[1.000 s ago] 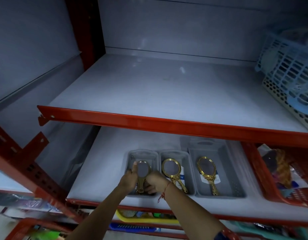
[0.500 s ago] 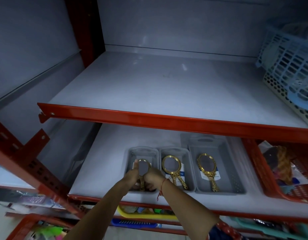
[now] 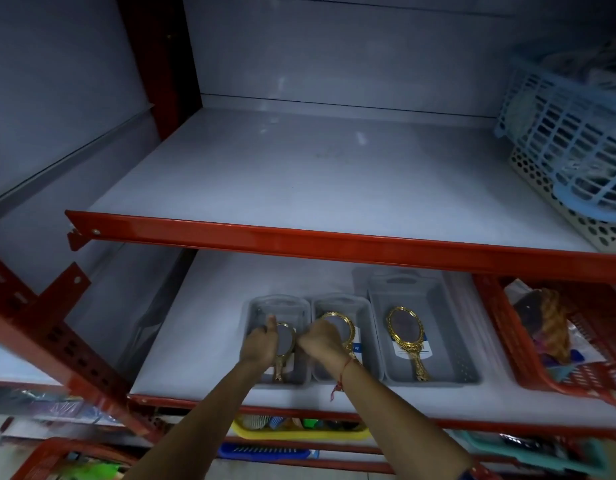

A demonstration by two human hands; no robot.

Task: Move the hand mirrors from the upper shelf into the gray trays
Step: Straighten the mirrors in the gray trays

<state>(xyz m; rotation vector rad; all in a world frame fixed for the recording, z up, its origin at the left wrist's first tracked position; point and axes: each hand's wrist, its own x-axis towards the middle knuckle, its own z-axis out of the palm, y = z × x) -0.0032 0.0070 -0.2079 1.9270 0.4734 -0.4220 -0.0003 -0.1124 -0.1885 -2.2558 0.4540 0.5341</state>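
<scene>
Three gray trays stand side by side on the lower shelf: left tray (image 3: 256, 308), middle tray (image 3: 334, 301), right tray (image 3: 448, 344). Each has a gold-framed hand mirror in it. My left hand (image 3: 261, 344) grips the left rim of the mirror (image 3: 286, 341) in the left tray, thumb pointing up, handle toward me. My right hand (image 3: 320, 341) hovers curled over the wall between the left and middle trays, covering part of the middle mirror (image 3: 346, 323). The third mirror (image 3: 405, 332) lies flat in the right tray. No mirror shows on the upper shelf (image 3: 299, 174).
The red front beam (image 3: 334, 240) of the upper shelf runs just above the trays. A blue lattice basket (image 3: 559, 133) sits on a beige basket (image 3: 576, 226) at the upper right. A red basket (image 3: 528, 348) of goods borders the right tray. A yellow tray (image 3: 299, 434) lies on the shelf below.
My right hand has come off the left mirror and shifted right toward the middle tray. The left mirror now lies lower in its tray, with my left hand still on it.
</scene>
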